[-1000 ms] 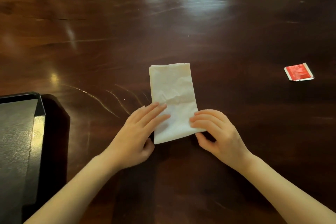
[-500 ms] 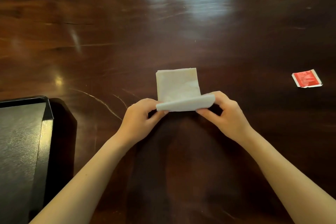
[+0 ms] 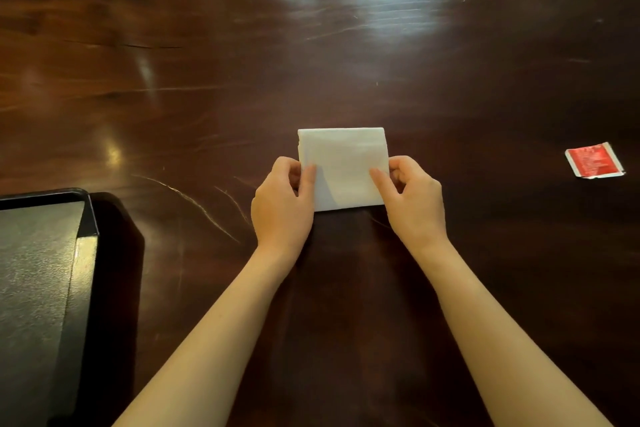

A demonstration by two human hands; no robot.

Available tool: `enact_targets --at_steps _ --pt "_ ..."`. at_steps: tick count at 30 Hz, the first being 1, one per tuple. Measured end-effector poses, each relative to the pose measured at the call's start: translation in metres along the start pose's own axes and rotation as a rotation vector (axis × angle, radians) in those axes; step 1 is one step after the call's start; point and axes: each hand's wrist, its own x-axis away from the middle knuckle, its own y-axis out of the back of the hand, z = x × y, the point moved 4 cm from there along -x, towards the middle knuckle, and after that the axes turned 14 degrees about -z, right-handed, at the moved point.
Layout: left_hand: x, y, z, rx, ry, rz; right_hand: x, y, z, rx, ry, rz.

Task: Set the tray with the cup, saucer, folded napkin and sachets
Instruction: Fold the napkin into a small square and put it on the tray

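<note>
Both hands, left hand (image 3: 282,204) and right hand (image 3: 412,199), are pinching the folded napkin (image 3: 344,166) edges on the table (image 3: 346,62), finishing the fold; next it's probably heading to the tray (image 3: 86,218).

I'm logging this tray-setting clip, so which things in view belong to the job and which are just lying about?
Belongs to the job:
white folded napkin, held by the left hand and right hand
red sachet
black tray

Just lying about:
nothing; only the bare wooden table

Dark wooden table (image 3: 450,87) bears white napkin (image 3: 346,163), red sachet (image 3: 594,161), black tray (image 3: 86,218).
</note>
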Motion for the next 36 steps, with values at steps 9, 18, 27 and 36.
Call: enact_targets --at_steps 9,18,27,36 --pt "0.004 -0.007 -0.006 -0.203 0.024 -0.157 0.003 -0.011 0.007 0.164 0.083 -0.207" --pt "-0.004 0.007 -0.006 -0.065 0.009 -0.190 -0.004 0.000 0.008 0.072 0.081 -0.277" --pt "-0.003 -0.011 -0.027 -0.238 -0.514 -0.056 -0.010 -0.014 0.038 0.194 0.436 0.041" --pt "-0.017 -0.042 0.006 -0.476 -0.594 0.232 -0.011 -0.040 0.002 0.559 0.448 0.302"
